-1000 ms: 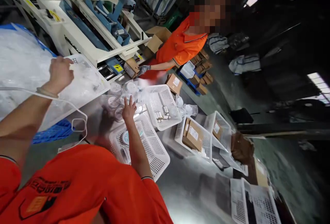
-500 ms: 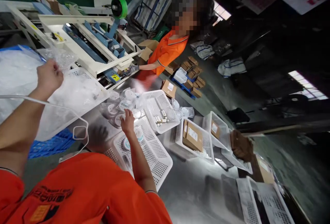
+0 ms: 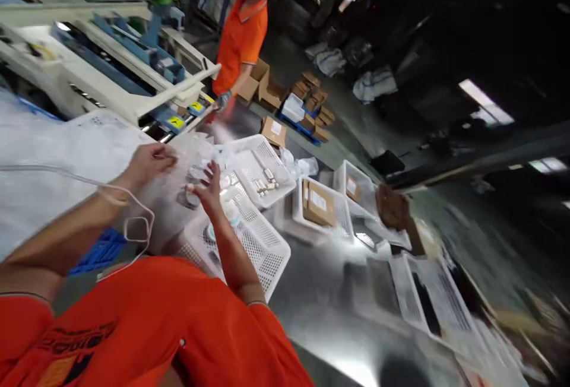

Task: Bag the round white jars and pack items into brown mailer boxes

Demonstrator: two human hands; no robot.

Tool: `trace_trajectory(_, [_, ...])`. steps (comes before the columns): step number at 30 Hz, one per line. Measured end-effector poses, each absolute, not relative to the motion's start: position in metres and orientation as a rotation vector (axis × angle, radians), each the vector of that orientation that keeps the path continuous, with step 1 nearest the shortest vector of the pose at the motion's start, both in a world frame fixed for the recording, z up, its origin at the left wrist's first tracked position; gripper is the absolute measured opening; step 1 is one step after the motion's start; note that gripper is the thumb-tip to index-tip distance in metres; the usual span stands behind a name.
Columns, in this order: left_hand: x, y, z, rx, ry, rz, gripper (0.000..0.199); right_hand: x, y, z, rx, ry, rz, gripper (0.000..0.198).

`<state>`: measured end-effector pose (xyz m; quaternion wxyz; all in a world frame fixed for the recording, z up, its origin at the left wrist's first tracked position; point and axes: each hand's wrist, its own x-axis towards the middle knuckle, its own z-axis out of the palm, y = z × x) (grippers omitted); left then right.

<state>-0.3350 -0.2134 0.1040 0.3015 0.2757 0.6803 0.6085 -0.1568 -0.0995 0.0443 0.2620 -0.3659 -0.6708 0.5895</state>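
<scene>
My left hand (image 3: pixel 149 167) is closed on a piece of clear bubble wrap (image 3: pixel 177 172), which is blurred by motion. Just to its right, my right hand (image 3: pixel 209 191) has its thumb and fingers spread, palm toward the wrap. Behind both hands lie several clear-wrapped round tubs (image 3: pixel 200 152), partly hidden. Below my right forearm stands a white perforated basket (image 3: pixel 276 256) with a couple of white, blue-edged round tubs (image 3: pixel 231 213) inside. Beyond it, another white basket (image 3: pixel 285 176) holds several small bottles (image 3: pixel 267 184).
A pile of clear plastic wrap (image 3: pixel 53 167) covers the left side. A white cable (image 3: pixel 145 221) hangs near my left forearm. A blue-and-cream machine (image 3: pixel 111 78) stands ahead with a co-worker (image 3: pixel 243 31) beside it. Baskets with cardboard mailers (image 3: pixel 323 206) line the metal table (image 3: pixel 320 292).
My left hand has come rightward and down from the plastic pile, carrying the bubble wrap toward my right hand. My right hand has lifted off the wrapped tubs and turned. The view has shifted.
</scene>
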Motion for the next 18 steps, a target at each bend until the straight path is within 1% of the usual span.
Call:
trace_trajectory(2, [-0.307, -0.204, 0.087, 0.750, 1.855, 1.677, 0.048, -0.148, -0.115, 0.041, -0.983, -1.923, 1.350, 0.094])
trace_trajectory(3, [-0.299, -0.200, 0.079, 0.746, 1.892, 1.710, 0.043, -0.144, -0.121, 0.038, -0.942, -1.962, 1.322, 0.086])
trace_trajectory(4, [-0.293, -0.198, 0.071, 0.743, 1.935, 1.740, 0.040, -0.142, -0.124, 0.033, -0.884, -1.997, 1.332, 0.076])
trace_trajectory(7, [-0.291, -0.203, 0.054, 0.757, 2.044, 1.759, 0.037, -0.146, -0.128, 0.022, -0.741, -2.091, 1.367, 0.036])
trace_trajectory(8, [-0.292, -0.210, 0.050, 0.761, 2.082, 1.750, 0.036, -0.150, -0.130, 0.020, -0.717, -2.107, 1.350, 0.027])
trace_trajectory(9, [-0.294, -0.220, 0.048, 0.764, 2.125, 1.741, 0.034, -0.154, -0.131, 0.019, -0.704, -2.114, 1.324, 0.026])
trace_trajectory(11, [-0.296, -0.244, 0.047, 0.756, 2.220, 1.744, 0.027, -0.163, -0.134, 0.020, -0.692, -2.126, 1.265, 0.034])
trace_trajectory(12, [-0.295, -0.258, 0.049, 0.784, 2.274, 1.747, 0.029, -0.166, -0.135, 0.022, -0.683, -2.144, 1.235, 0.039])
trace_trajectory(14, [-0.291, -0.284, 0.054, 1.038, 2.395, 1.655, 0.041, -0.173, -0.137, 0.024, -0.631, -2.222, 1.199, 0.049])
trace_trajectory(15, [-0.288, -0.296, 0.057, 1.254, 2.441, 1.525, 0.039, -0.175, -0.139, 0.025, -0.581, -2.269, 1.207, 0.053])
trace_trajectory(17, [-0.279, -0.318, 0.064, 1.654, 2.463, 1.099, 0.020, -0.178, -0.143, 0.025, -0.457, -2.344, 1.290, 0.058])
trace_trajectory(18, [-0.274, -0.327, 0.067, 1.746, 2.454, 0.899, 0.011, -0.178, -0.145, 0.024, -0.395, -2.374, 1.353, 0.058])
